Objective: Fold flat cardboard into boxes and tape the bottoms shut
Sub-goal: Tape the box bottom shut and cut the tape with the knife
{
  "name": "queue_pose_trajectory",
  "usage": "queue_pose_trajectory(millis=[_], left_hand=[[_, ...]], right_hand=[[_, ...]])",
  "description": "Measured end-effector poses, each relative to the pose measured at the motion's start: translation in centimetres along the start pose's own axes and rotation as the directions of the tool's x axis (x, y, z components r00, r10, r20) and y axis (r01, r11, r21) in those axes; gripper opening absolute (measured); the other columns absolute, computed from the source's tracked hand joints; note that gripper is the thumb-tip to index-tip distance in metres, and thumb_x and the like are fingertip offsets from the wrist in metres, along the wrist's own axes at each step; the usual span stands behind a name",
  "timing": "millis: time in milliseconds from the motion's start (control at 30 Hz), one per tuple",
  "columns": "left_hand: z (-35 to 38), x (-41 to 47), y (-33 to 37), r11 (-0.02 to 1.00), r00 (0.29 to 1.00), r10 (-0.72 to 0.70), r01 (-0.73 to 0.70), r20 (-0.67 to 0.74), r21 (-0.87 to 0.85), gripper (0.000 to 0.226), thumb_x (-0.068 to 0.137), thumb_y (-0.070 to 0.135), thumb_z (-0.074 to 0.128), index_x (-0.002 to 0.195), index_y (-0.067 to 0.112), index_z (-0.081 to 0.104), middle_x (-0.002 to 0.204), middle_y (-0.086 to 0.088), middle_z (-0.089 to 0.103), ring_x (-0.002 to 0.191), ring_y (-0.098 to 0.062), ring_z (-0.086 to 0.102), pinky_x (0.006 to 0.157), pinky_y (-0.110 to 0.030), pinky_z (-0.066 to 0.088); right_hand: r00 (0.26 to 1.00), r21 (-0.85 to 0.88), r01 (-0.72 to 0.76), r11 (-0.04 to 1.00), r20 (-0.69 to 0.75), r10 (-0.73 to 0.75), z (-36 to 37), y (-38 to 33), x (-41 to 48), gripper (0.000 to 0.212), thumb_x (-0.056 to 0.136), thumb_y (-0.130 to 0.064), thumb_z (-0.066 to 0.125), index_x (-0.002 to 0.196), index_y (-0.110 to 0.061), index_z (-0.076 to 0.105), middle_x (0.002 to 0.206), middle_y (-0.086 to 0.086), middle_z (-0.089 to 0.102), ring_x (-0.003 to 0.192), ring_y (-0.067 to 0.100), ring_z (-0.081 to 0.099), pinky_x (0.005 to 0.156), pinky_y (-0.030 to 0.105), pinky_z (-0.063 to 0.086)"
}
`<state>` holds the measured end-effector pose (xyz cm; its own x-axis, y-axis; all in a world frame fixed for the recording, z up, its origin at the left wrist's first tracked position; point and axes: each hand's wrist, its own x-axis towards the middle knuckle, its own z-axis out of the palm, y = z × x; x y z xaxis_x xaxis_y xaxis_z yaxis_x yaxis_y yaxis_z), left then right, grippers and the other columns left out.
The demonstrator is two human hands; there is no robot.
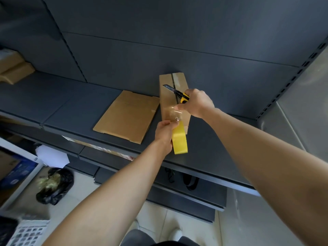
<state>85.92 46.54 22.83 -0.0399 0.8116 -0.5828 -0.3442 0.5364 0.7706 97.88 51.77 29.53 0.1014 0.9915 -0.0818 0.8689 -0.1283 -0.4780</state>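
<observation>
While the left hand (164, 133) grips the yellow tape roll (179, 141) just below the near end of the box (166, 100), a clear strip of tape (171, 112) runs from the roll up onto the box's top face. The right hand (198, 102) is closed round a yellow-and-black utility knife (177, 93). Its blade is out and lies across the box's centre seam, just beyond the strip.

The box stands on the shelf (71, 103) with a taped face up. Glossy tape shows at its far end. A flat cardboard sheet (126, 115) lies just left of the box; whether they touch, I cannot tell.

Step judged: cutting the strip free of the roll. This box is nearly done and the flat sheet is not yet folded.

Risks from here:
- The blade must come back toward the strip, close to the left fingers. A slip through the thin film could reach them.
- Neither hand pins the box. Pull from the roll could drag or tip it.
- If tension drops, the strip may fold onto itself or wrinkle.
- Too deep a cut would score the cardboard beneath.
- The strip is not yet pressed down over the near edge, so it could lift.
</observation>
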Motion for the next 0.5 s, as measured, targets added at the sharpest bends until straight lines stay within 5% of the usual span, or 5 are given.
queue_pose_trajectory(millis=[133,267,400,500], left_hand=[[-0.2,-0.1,0.8,0.996,1.0,-0.015,0.015,-0.005,0.092,0.019,0.085,0.014,0.069,0.096,0.015,0.054,0.097,-0.007,0.065,0.08,-0.024,0.065,0.063,-0.033,0.058],[-0.4,0.1,1.3,0.987,0.997,0.02,-0.007,-0.079,0.161,0.013,0.08,0.017,0.071,0.085,0.021,0.06,0.1,-0.007,0.066,0.089,-0.027,0.064,0.084,-0.041,0.054],[-0.6,0.5,1.4,0.982,0.993,0.057,-0.037,-0.1,0.187,0.011,0.081,0.021,0.071,0.081,0.023,0.061,0.088,0.0,0.062,0.08,-0.02,0.059,0.068,-0.031,0.05],[-0.6,0.8,1.5,0.976,0.99,0.076,-0.049,-0.119,0.21,0.011,0.081,0.022,0.073,0.083,0.019,0.062,0.083,0.003,0.06,0.079,-0.019,0.056,0.074,-0.033,0.049]], right_hand=[[1.0,0.03,0.025,0.999,0.016,-0.026,-0.3,-0.2,-0.5,0.067,0.076,-0.051,0.073,0.131,-0.022,0.05,0.111,0.002,0.06,0.095,0.024,0.061,0.068,0.03,0.047],[0.984,0.18,0.161,0.97,0.045,-0.171,-0.9,1.6,-2.1,0.032,0.082,-0.048,0.067,0.08,-0.028,0.042,0.07,-0.006,0.048,0.061,0.014,0.047,0.051,0.026,0.033],[0.967,-0.003,0.255,0.967,-0.003,-0.255,-0.1,4.7,-4.1,0.025,0.095,-0.036,0.053,0.086,-0.018,0.04,0.073,-0.006,0.044,0.068,0.02,0.047,0.056,0.032,0.032],[0.957,-0.208,0.287,0.935,0.11,-0.269,0.6,6.2,-4.4,0.022,0.098,-0.034,0.049,0.103,-0.013,0.046,0.097,0.003,0.052,0.083,0.026,0.05,0.068,0.033,0.036]])
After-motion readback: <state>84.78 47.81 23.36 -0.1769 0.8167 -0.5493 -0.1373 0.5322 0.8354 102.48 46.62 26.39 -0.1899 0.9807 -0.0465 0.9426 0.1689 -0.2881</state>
